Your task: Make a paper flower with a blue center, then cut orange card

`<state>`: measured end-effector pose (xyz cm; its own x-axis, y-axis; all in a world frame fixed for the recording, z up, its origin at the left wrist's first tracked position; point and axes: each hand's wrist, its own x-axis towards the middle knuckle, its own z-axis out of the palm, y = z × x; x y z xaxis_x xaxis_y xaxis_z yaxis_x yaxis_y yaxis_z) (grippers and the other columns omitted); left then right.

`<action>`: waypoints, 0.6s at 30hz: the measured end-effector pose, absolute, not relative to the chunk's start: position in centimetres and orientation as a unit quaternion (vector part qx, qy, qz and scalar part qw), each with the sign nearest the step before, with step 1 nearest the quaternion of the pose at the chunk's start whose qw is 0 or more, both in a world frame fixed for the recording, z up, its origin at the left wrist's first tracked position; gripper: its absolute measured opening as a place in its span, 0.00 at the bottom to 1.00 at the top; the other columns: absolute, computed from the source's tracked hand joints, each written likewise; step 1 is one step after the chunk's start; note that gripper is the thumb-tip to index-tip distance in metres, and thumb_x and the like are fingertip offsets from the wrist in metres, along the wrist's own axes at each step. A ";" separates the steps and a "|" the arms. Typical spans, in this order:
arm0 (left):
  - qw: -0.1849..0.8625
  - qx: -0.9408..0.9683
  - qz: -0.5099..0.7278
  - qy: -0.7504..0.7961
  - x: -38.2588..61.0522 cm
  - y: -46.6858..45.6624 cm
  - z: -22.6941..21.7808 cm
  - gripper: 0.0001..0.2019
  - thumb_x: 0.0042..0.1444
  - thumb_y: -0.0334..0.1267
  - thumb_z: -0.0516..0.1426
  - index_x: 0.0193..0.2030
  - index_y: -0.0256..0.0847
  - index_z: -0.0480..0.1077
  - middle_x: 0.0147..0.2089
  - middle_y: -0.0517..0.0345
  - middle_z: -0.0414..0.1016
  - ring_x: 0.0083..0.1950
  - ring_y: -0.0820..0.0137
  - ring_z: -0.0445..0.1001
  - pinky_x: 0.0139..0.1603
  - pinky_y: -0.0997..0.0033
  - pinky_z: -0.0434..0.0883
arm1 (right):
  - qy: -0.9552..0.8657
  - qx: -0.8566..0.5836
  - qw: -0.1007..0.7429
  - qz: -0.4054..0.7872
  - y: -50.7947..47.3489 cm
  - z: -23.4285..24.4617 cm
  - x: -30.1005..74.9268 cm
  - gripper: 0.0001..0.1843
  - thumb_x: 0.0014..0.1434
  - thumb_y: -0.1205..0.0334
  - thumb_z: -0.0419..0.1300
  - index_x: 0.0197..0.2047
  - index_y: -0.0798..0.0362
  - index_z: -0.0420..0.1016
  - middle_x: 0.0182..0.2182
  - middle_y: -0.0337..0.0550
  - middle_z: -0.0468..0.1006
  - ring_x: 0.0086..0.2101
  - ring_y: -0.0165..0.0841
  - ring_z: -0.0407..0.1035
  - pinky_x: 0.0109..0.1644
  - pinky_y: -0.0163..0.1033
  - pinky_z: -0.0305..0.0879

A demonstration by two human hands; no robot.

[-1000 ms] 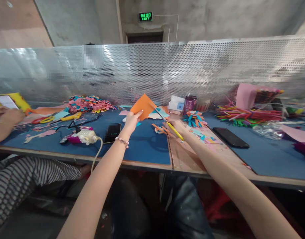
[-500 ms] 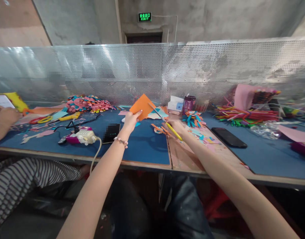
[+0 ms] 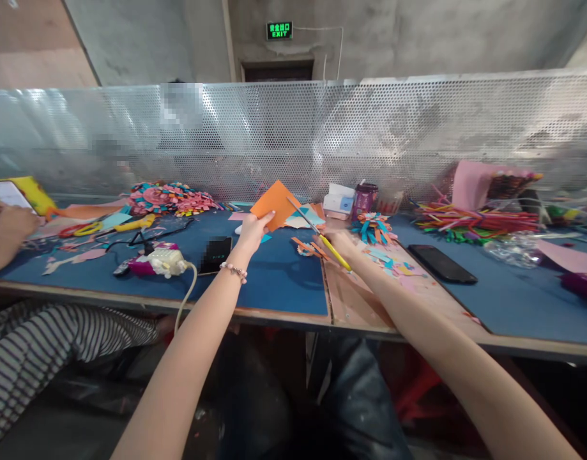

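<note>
My left hand (image 3: pixel 255 231) pinches the lower edge of an orange sheet of paper (image 3: pixel 276 203), holding it tilted above the table. My right hand (image 3: pixel 340 243) is closed around yellow-handled scissors (image 3: pixel 335 252), whose blades point up and left to the sheet's right corner. Whether the blades touch the paper, I cannot tell. Below the scissors lie orange and blue cut paper strips (image 3: pixel 306 248). Just right of my right hand sits a fringed orange and blue paper bundle (image 3: pixel 372 227). Sheets of coloured paper (image 3: pixel 304 217) lie behind the orange one.
A power strip (image 3: pixel 160 262) with a cable and a phone (image 3: pixel 216 254) lie left of my arm. Another phone (image 3: pixel 441 263) rests at right. A purple cup (image 3: pixel 365 200) stands near the perforated metal screen (image 3: pixel 283 140). At far left, a co-worker's hand (image 3: pixel 13 223) holds a phone.
The scissors and the orange sheet keep nearly the same pose. The whole view has shifted very slightly.
</note>
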<state>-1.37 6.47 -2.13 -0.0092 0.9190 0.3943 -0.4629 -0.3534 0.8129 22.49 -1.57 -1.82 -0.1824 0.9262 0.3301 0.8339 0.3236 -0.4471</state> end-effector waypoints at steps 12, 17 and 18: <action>0.518 0.481 0.664 0.244 -1.5 6.6 -2.2 0.17 0.50 0.29 0.66 0.48 0.35 0.75 0.53 0.42 0.78 0.50 0.56 0.79 0.53 0.51 0.76 | -0.767 -0.568 0.285 0.091 -1.4 -2.1 22.8 0.17 0.67 0.53 0.56 0.48 0.59 0.74 0.42 0.42 0.76 0.40 0.36 0.73 0.43 0.43 0.73; 0.516 0.485 0.663 0.243 -1.5 6.6 -2.3 0.18 0.50 0.30 0.66 0.49 0.35 0.74 0.53 0.43 0.78 0.51 0.56 0.79 0.53 0.52 0.76 | -0.767 -0.561 0.296 0.102 -0.9 -2.3 22.7 0.18 0.66 0.53 0.58 0.52 0.58 0.72 0.48 0.44 0.74 0.45 0.40 0.72 0.47 0.47 0.72; 0.516 0.485 0.663 0.244 -1.5 6.6 -2.3 0.17 0.50 0.29 0.66 0.49 0.35 0.74 0.53 0.43 0.78 0.51 0.56 0.79 0.53 0.52 0.76 | -0.766 -0.560 0.298 0.103 -0.7 -2.3 22.7 0.19 0.65 0.53 0.58 0.53 0.58 0.72 0.49 0.44 0.74 0.45 0.41 0.72 0.48 0.47 0.72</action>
